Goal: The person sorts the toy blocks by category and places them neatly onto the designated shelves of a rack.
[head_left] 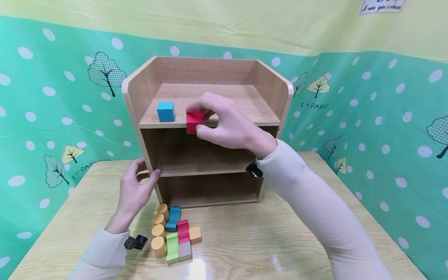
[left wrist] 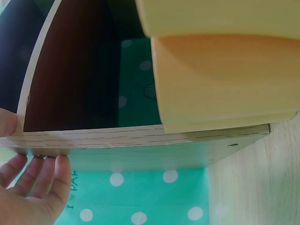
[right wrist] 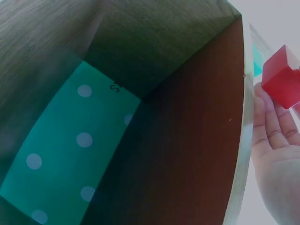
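Observation:
In the head view my right hand (head_left: 224, 122) pinches a red cube (head_left: 193, 123) between thumb and fingers, at the front edge of the top board. The same red cube (right wrist: 281, 77) shows at the right of the right wrist view. A blue cube (head_left: 166, 112) sits on the top board, left of the red one. My left hand (head_left: 137, 188) grips the left side panel of the wooden shelf (head_left: 210, 174), thumb at its front edge and fingertips (left wrist: 61, 164) against the outer face.
On the table before the shelf's left half stand several wooden cylinders (head_left: 159, 247) in a row. Beside them lie blue (head_left: 174, 218), red (head_left: 183, 231) and green (head_left: 172, 249) curved blocks, a grey cube (head_left: 185, 251) and a wood-coloured cube (head_left: 195, 235). A patterned curtain (head_left: 35, 116) hangs behind.

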`<state>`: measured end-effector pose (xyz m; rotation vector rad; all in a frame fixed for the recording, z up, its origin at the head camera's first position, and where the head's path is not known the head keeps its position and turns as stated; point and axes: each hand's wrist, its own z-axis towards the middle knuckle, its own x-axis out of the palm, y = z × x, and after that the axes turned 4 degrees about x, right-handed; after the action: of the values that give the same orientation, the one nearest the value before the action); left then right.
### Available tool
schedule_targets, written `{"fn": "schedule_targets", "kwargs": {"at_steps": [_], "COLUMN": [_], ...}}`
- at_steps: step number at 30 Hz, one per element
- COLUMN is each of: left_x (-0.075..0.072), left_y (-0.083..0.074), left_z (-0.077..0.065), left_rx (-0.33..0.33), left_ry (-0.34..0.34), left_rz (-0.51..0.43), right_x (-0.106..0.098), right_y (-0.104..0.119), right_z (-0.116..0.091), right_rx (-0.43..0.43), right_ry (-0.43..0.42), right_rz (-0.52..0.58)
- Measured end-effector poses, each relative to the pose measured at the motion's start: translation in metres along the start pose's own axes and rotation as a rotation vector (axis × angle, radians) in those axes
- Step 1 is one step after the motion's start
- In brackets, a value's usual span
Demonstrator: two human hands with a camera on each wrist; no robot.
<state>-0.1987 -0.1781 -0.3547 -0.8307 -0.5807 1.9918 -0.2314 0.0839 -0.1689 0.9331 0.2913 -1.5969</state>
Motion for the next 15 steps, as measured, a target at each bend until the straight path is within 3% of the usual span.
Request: {"fn": "schedule_targets", "kwargs": {"at_steps": [4,9,15], "left_x": [0.001,0.0,-0.001], "left_y": [0.009,-0.002,-0.01], "left_z": [0.0,0.0,0.0], "left_rx": [-0.006,0.006,0.015], "left_ry": [0.001,-0.003,-0.003], "left_rz": [0.003,-0.013,-0.019], "right_x": [0.0,-0.001,0.0], "right_y": [-0.001,-0.004,-0.008], "right_z": [0.006,0.012,0.017], "right_rx": [0.066,0.168,0.217], "right_ry": [0.01,0.023,0.026], "right_rz": [0.003,-0.001,0.005]}}
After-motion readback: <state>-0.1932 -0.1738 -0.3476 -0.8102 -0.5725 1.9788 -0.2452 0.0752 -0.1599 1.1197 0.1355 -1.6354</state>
